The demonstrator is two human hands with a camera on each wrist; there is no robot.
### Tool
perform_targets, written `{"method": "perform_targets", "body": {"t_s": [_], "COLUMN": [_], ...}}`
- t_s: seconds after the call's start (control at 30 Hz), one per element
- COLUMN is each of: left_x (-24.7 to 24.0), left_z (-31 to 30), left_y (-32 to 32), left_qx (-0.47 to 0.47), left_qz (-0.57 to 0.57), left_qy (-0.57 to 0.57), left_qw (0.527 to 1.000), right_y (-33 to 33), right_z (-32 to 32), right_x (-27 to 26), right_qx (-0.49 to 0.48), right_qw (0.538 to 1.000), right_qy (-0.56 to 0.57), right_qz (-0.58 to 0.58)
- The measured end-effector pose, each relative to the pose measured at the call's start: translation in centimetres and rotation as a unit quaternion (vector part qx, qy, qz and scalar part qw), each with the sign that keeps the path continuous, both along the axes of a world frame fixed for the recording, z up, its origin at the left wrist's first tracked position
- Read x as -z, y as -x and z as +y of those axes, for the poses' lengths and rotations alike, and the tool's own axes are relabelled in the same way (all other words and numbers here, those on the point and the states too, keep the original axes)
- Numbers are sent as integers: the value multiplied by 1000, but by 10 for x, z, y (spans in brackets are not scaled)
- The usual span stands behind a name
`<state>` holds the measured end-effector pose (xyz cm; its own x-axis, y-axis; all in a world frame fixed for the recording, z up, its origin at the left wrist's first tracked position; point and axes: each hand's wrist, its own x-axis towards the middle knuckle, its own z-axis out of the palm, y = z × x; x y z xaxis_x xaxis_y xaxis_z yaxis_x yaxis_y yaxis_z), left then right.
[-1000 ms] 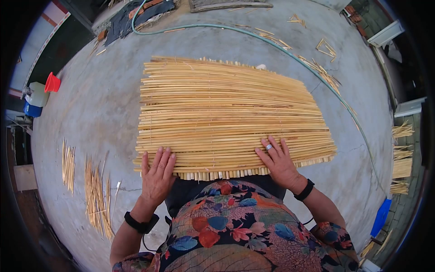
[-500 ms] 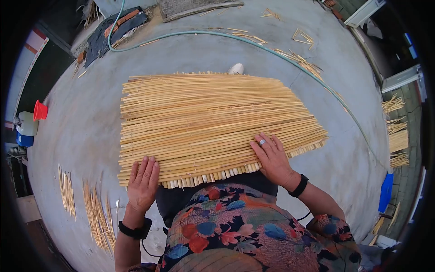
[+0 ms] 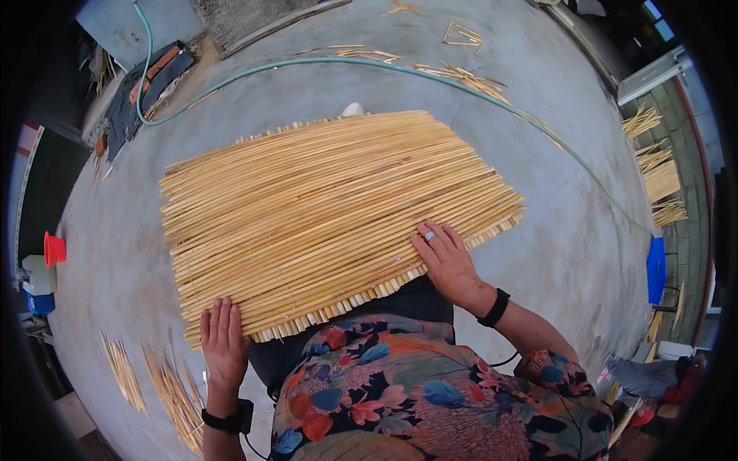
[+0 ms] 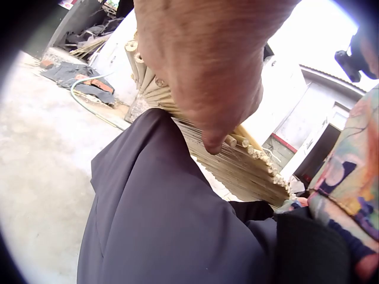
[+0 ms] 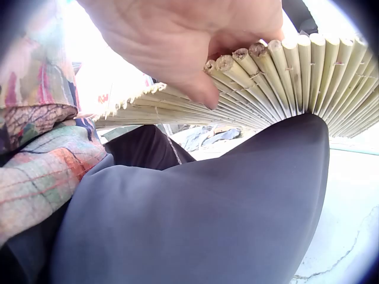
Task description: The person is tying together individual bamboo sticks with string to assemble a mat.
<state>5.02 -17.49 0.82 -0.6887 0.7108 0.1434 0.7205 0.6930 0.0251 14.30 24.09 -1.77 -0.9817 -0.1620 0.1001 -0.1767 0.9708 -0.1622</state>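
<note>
A large mat of straight yellow reed stalks [image 3: 330, 207] lies across the person's lap, its top stalks running side to side. Cut stalk ends stick out along the near edge, and the right wrist view shows the underside on a dark-trousered knee [image 5: 272, 160]. At the near left corner my left hand [image 3: 224, 346] grips the edge, fingers flat on top, with the thumb [image 4: 214, 142] under it. Farther right along that edge, my right hand [image 3: 452, 265] holds the mat the same way, its thumb [image 5: 201, 92] below the stalk ends. A ring shows on one right-hand finger.
A green hose [image 3: 369, 64] curves over the concrete floor beyond the mat, with loose stalks [image 3: 465, 79] beside it. Stalk bundles [image 3: 171, 388] lie at the left. Further left stand a red bucket [image 3: 54, 250] and a plastic jug [image 3: 38, 275]. Another person's leg [image 3: 642, 378] shows at lower right.
The head view has turned, so the mat now sits farther left and more tilted, its left end nearer the body. Both hands stay at its near edge.
</note>
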Motion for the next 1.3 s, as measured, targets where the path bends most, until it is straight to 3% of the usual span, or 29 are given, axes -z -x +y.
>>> {"method": "perform_targets", "body": {"t_s": [0.13,0.33,0.47,0.6,0.83,1.0,1.3], "left_x": [-14,-25,-24,-5,2,-3,-4], "left_z": [15,64,118,150,144,141,138], "left_y": [-13,-26,-14,-6,11,8,12], "left_qx": [-44,83,110,153,145,143,144], "left_qz": [0,-32,-62,-5,-12,-13,8], "left_qy": [34,47,48,71,58,55,44], "left_qw": [998,995,991,986,988,988,989], "right_y": [0,0,-1,-2,-13,-39,-42], "right_z": [-4,-4,-5,-5,-3,-4,-1], "right_x": [-1,1,0,2,-17,-25,-24], "right_qx": [13,-6,0,-17,-71,-165,-158], "right_qw": [1000,999,999,996,985,969,949], "right_qy": [17,31,38,49,128,150,241], "right_qz": [6,30,39,74,96,106,130]}}
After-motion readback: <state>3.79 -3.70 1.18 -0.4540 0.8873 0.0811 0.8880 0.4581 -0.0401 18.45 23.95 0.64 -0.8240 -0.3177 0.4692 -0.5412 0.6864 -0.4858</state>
